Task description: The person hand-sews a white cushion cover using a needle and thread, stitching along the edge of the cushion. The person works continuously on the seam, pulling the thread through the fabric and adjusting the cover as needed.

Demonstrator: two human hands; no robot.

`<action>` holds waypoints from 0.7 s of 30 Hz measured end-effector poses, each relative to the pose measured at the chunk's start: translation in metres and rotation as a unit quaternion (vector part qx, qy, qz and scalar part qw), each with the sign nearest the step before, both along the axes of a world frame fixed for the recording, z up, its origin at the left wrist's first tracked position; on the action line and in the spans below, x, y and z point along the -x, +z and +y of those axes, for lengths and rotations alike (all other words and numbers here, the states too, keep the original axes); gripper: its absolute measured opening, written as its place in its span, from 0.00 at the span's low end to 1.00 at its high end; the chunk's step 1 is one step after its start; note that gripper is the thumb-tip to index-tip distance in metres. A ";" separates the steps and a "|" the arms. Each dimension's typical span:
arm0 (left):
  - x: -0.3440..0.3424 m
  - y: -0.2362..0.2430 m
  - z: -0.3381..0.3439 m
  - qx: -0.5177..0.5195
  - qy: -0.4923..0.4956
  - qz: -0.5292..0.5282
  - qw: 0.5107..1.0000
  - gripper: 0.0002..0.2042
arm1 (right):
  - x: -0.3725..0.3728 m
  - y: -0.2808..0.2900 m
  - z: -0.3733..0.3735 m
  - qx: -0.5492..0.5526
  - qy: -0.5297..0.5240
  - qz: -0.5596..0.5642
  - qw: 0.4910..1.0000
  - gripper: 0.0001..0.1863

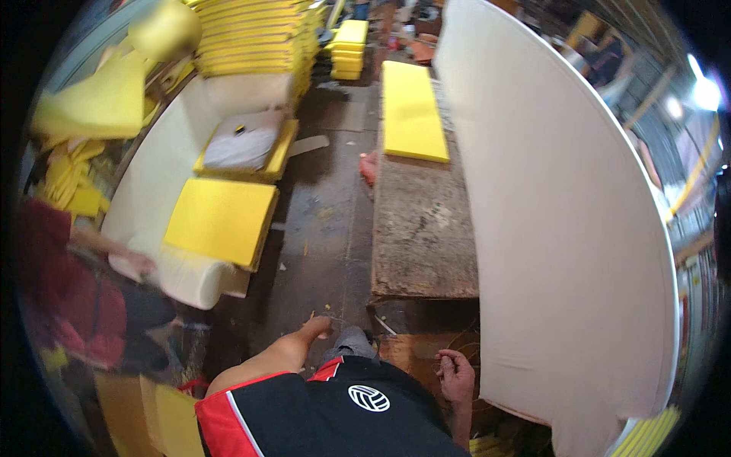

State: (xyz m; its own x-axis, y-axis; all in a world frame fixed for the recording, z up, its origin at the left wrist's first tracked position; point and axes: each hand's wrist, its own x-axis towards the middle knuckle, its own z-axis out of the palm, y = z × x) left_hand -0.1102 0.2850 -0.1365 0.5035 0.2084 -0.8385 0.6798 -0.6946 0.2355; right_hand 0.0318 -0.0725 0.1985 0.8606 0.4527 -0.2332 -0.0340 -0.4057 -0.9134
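Standing beside the desk (422, 228), right hand (457, 375) loosely curled and empty near the big white foam sheet (563, 228); left hand (316, 329) open. Sheet leans upright: likely light, floppy; grip its lower edge.

1. This is an upholstery or foam-cutting workshop, not a home.
2. Stacks of yellow foam slabs (255, 34) rise at the back, and loose yellow offcuts (68, 179) lie heaped at the left.
3. A rough, worn wooden counter (422, 228) carries one yellow foam pad (411, 110).
4. A large white foam sheet (563, 228) stands on edge beside it.
5. The dark concrete floor (320, 221) is littered with scraps, beside a bare white sofa frame (156, 164).
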 end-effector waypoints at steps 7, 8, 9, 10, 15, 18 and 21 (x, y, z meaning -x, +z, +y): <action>0.008 -0.005 0.000 0.000 0.146 -0.201 0.969 0.15 | -0.054 0.009 0.048 -0.018 0.014 0.019 1.000 0.05; 0.008 -0.003 -0.005 -0.003 0.199 -0.225 0.954 0.15 | -0.059 0.009 0.055 -0.026 0.010 0.005 1.000 0.05; 0.014 -0.005 -0.007 -0.012 0.250 -0.250 0.935 0.15 | -0.065 0.011 0.064 -0.015 0.024 -0.001 1.000 0.05; 0.025 -0.008 -0.013 0.009 0.249 -0.219 0.943 0.15 | -0.069 0.015 0.073 -0.004 0.036 -0.009 0.999 0.05; 0.107 -0.064 -0.050 -0.033 0.297 -0.085 0.950 0.14 | -0.088 0.015 0.106 -0.013 0.123 0.005 0.992 0.05; 0.152 -0.041 -0.069 -0.015 0.363 -0.033 0.931 0.13 | -0.082 0.015 0.117 -0.008 0.176 -0.011 0.984 0.05; 0.217 -0.049 -0.095 0.009 0.330 -0.002 0.944 0.13 | -0.077 0.008 0.118 -0.026 0.214 -0.008 0.977 0.06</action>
State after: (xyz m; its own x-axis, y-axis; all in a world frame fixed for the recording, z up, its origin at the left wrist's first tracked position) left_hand -0.3276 0.1901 -0.1857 0.2713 0.4635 -0.8435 0.9623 -0.1152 0.2462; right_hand 0.1087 0.0454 0.2069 0.5938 0.7822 -0.1885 0.1427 -0.3330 -0.9321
